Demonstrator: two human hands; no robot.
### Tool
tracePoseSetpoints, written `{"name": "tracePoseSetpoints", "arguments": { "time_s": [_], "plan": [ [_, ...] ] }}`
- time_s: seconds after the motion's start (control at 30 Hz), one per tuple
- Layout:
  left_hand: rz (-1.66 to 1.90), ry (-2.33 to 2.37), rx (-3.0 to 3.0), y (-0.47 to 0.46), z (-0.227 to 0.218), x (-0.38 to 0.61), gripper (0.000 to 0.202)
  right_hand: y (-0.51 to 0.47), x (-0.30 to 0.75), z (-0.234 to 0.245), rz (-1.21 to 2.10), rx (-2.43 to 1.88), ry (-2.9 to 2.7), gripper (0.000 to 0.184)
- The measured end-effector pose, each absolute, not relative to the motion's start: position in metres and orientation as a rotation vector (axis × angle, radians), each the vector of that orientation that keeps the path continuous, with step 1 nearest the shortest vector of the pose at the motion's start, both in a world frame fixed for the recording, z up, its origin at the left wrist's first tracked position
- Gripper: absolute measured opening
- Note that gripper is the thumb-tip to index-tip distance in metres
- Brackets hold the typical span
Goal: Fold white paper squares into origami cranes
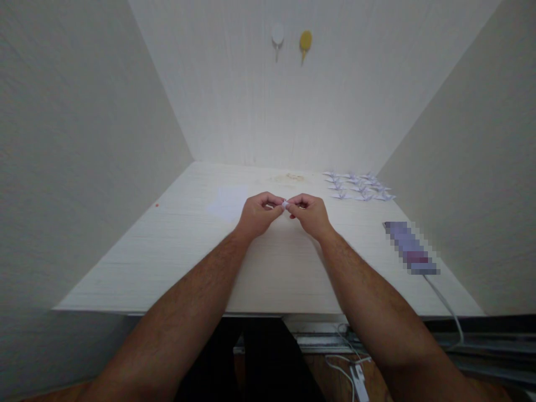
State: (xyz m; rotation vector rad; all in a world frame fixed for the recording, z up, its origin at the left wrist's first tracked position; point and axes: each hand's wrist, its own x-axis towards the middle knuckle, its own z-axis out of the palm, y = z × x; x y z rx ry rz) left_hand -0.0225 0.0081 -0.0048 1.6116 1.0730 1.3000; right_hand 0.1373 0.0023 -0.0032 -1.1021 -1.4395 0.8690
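Over the middle of the white table (276,279), my left hand (258,213) and my right hand (310,214) meet fingertip to fingertip. Both are closed in a pinch on a small folded piece of white paper (285,205). Fingers and thumbs cover most of it, so its exact shape is hidden. To the left of my left hand lies a pale stack or sheet of white paper (228,200). Beyond my right hand, several white folded paper cranes (358,186) stand in rows at the back right.
A blurred-out phone or tablet (410,248) lies at the right with a white cable (446,304) running off the front edge. A small red dot (157,205) is at the left. A white hook (277,36) and a yellow hook (305,42) are on the back wall.
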Motion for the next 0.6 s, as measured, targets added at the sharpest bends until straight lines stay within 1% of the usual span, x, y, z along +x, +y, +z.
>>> {"name": "tracePoseSetpoints", "arguments": {
  "time_s": [0.1, 0.27, 0.6],
  "plan": [
    [1.317, 1.057, 1.590, 0.0093, -0.0050, -0.0231, 0.020, 0.0020, 0.1375, -0.0036, 0.875, -1.115, -1.434, 0.029],
    [1.324, 1.022, 1.513, 0.0109, -0.0053, -0.0238, 0.017, 0.0024, 0.1384, -0.0063, 0.877, -1.115, -1.427, 0.021],
    [1.354, 1.067, 1.589, 0.0133, -0.0078, -0.0224, 0.017, -0.0013, 0.1350, -0.0062, 0.688, -1.072, -1.509, 0.016]
  ]
}}
